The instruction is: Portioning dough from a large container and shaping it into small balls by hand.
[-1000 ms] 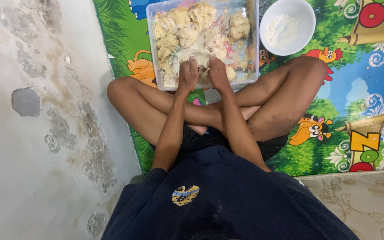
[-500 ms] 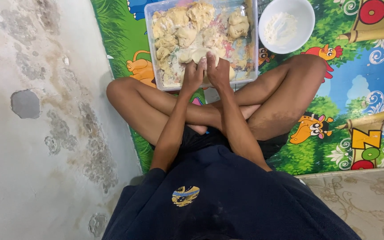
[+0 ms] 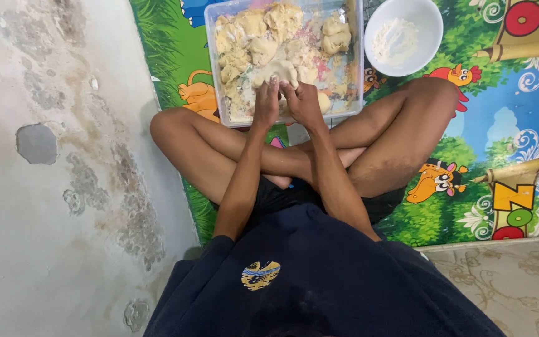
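Seated cross-legged on a cartoon-printed play mat (image 3: 506,125), with a clear plastic tub (image 3: 212,68) pulled in against the shins so both arms reach it without leaning. Tub filled with pale yellow dough lumps (image 3: 263,31), torn and uneven, crumbs stuck to its floor.

At the tub's near edge, left hand (image 3: 266,103) and right hand (image 3: 305,103) side by side, thumbs touching, fingers curled down and closed over one dough lump (image 3: 276,70). Gripped from both sides, probably to squeeze or knead it; palms hidden, so how far the grip wraps underneath cannot be told.

Just right of the tub, apart from it, a white bowl (image 3: 428,19) holding white flour (image 3: 394,42), likely kept within arm's reach for dusting.

Left of the tub, beyond the mat's edge, a stained, patchy concrete floor (image 3: 45,187).
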